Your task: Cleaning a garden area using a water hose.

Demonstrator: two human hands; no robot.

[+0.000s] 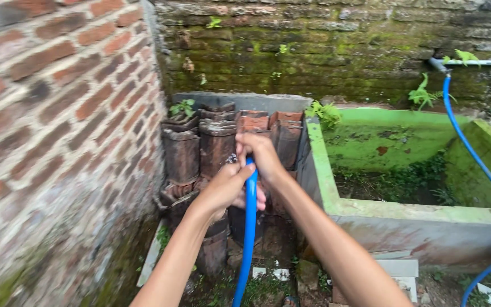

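Two hands: both close on one blue hose (pixel 250 227) at the centre of the frame.
Left hand (pixel 225 190): its grip wraps the hose from the left, just below the upper end.
Right hand (pixel 262 153): its grip is clenched over the hose's top end, where something small and pale shows between the fingers; what it is cannot be told.
Hose path: it drops from the hands to the bottom edge of the frame; a second blue length (pixel 473 153) hangs from a pipe fitting (pixel 440 65) at upper right.
Surroundings: stacked clay roof tiles (pixel 217 142) stand just behind the hands; a green-painted basin (pixel 336 193) lies to the right, a brick wall (pixel 58 113) to the left.
Risk, slipping: damp moss suggests wet hands, so the hose end could twist out of the upper grip.
Risk, pulling: a hard tug could strain the fitting at upper right.
Risk, tiles: a jerk forward could knock the leaning tiles over.
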